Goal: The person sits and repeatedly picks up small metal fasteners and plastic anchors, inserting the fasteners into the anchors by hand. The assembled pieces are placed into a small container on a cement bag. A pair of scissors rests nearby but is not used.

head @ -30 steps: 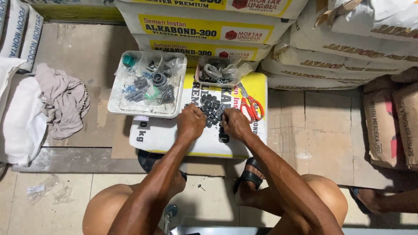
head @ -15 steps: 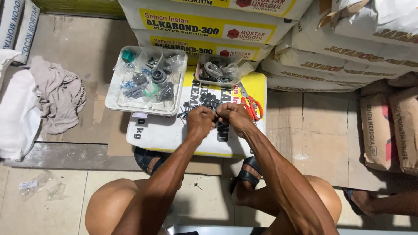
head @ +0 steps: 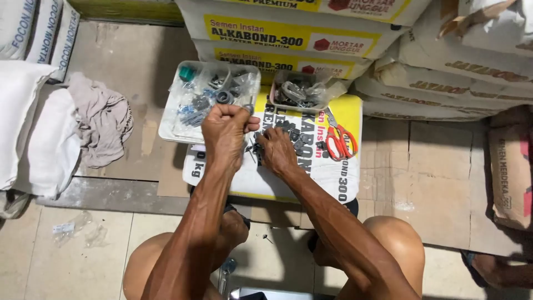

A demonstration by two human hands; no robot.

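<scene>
centrally, the left hand (head: 225, 133) is clenched into a fist, knuckles up, with something small and dark sticking out beneath it; what it grips cannot be told. just to its right the right hand (head: 277, 150) rests palm down with fingers curled over a pile of small dark fittings (head: 300, 141); whether it pinches one is hidden. the pile lies on a white and yellow sack (head: 327, 178) laid flat in the middle of the frame. red-handled scissors (head: 340, 141) lie on the same sack, right of the pile. above the left hand sits a white tray (head: 166, 130) of plastic-bagged grey and teal parts, and beside it, upper centre, a smaller clear tub (head: 300, 91) of metal rings. stacked cement sacks (head: 288, 33) fill the top, and a grey rag (head: 102, 119) lies at the left.
</scene>
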